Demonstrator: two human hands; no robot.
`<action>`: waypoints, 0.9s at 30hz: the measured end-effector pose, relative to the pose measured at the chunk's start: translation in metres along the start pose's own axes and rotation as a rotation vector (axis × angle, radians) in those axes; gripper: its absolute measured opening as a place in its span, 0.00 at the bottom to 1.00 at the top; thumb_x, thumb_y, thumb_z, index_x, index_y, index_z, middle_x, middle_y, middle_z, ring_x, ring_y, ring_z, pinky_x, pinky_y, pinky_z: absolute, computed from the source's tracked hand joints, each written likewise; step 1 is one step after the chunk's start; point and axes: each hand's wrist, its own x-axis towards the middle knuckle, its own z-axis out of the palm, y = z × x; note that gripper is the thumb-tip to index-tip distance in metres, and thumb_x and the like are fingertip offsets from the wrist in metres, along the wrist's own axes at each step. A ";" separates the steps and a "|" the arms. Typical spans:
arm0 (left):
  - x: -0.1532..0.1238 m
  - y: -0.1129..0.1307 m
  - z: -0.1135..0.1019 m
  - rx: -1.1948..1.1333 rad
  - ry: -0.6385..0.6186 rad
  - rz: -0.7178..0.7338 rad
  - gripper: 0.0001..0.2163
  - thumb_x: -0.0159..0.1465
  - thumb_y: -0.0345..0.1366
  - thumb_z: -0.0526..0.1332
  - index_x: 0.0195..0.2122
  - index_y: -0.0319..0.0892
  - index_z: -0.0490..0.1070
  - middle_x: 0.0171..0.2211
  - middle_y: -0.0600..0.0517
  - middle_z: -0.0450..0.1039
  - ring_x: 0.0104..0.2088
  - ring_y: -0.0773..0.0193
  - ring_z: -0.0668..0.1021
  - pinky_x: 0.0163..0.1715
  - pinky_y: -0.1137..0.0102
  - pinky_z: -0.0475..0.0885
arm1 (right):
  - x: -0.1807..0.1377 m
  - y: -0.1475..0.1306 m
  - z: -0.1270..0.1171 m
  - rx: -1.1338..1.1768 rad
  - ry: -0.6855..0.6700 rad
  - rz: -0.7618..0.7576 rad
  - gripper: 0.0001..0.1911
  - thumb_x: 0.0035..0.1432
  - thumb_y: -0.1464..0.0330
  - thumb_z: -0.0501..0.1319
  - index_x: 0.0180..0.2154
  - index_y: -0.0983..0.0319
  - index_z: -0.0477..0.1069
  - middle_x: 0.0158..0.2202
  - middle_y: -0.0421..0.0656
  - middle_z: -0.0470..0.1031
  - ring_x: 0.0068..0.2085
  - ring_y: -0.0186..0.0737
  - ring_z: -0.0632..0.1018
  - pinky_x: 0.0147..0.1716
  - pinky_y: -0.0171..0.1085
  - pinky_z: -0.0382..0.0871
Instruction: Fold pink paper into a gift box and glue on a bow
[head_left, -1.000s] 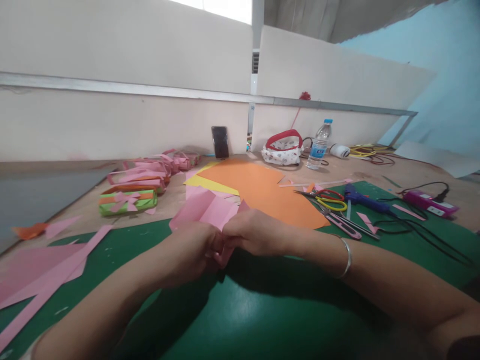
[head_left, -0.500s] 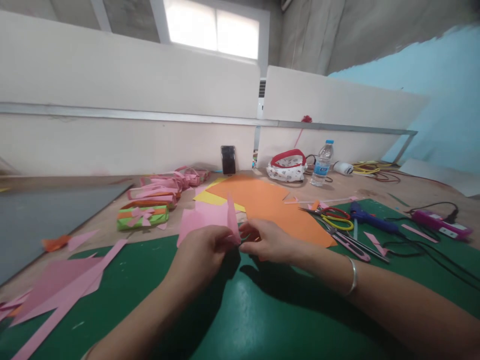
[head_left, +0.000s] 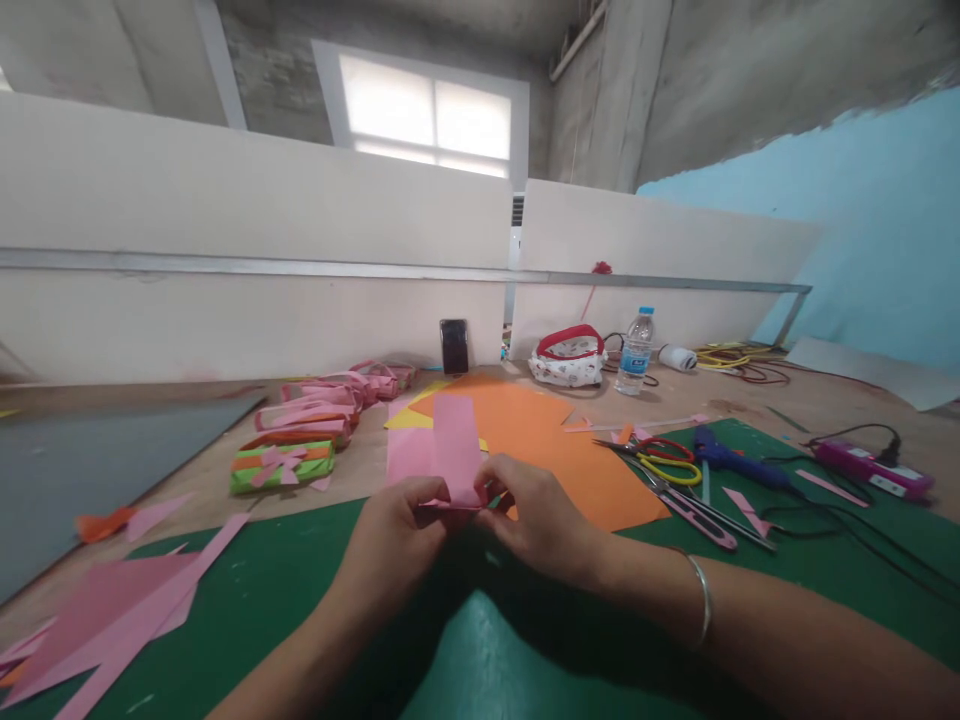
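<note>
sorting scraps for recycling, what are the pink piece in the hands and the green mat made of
Pink piece: looks like thin matte paper; it stands in a flat folded flap with a crisp crease. Green mat: probably plastic or rubber, smooth with a soft sheen and faint marks.

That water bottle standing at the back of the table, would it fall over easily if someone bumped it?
Probably yes. The bottle is tall and narrow and stands upright on a small base, so a sideways nudge could tip it. It looks like thin clear plastic, so likely light; how full it is cannot be told. Being round, it would probably roll once down, perhaps toward the pouch beside it.
</note>
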 end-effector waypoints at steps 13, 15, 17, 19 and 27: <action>-0.004 -0.005 0.007 -0.036 0.188 0.010 0.08 0.51 0.35 0.60 0.28 0.46 0.59 0.26 0.58 0.70 0.27 0.66 0.73 0.28 0.72 0.67 | -0.001 -0.005 0.001 0.116 0.086 0.043 0.08 0.48 0.79 0.60 0.28 0.62 0.66 0.28 0.37 0.70 0.30 0.33 0.72 0.30 0.31 0.66; -0.006 -0.004 0.007 -0.052 0.217 0.026 0.13 0.52 0.34 0.59 0.39 0.47 0.60 0.31 0.55 0.72 0.33 0.64 0.77 0.34 0.69 0.70 | 0.000 -0.005 0.001 0.143 0.095 0.059 0.07 0.49 0.78 0.60 0.28 0.62 0.66 0.27 0.37 0.70 0.30 0.33 0.73 0.29 0.31 0.67; -0.008 -0.003 0.007 -0.054 0.208 0.053 0.16 0.54 0.34 0.58 0.45 0.47 0.62 0.34 0.53 0.74 0.35 0.62 0.78 0.37 0.68 0.71 | 0.000 -0.005 0.001 0.164 0.102 0.069 0.06 0.49 0.78 0.60 0.29 0.62 0.67 0.27 0.37 0.71 0.30 0.34 0.74 0.30 0.32 0.67; -0.009 -0.003 0.006 -0.037 0.178 0.080 0.10 0.55 0.36 0.57 0.39 0.46 0.69 0.34 0.52 0.76 0.34 0.61 0.79 0.35 0.68 0.72 | 0.000 -0.004 0.001 0.183 0.112 0.073 0.06 0.49 0.77 0.60 0.29 0.62 0.68 0.28 0.38 0.72 0.31 0.34 0.74 0.31 0.32 0.68; -0.004 -0.006 0.002 0.063 0.212 0.122 0.03 0.53 0.37 0.61 0.27 0.47 0.74 0.29 0.52 0.77 0.33 0.59 0.77 0.38 0.64 0.71 | 0.001 -0.004 0.004 0.414 0.147 0.121 0.10 0.48 0.76 0.62 0.34 0.61 0.66 0.34 0.41 0.74 0.36 0.37 0.77 0.36 0.37 0.72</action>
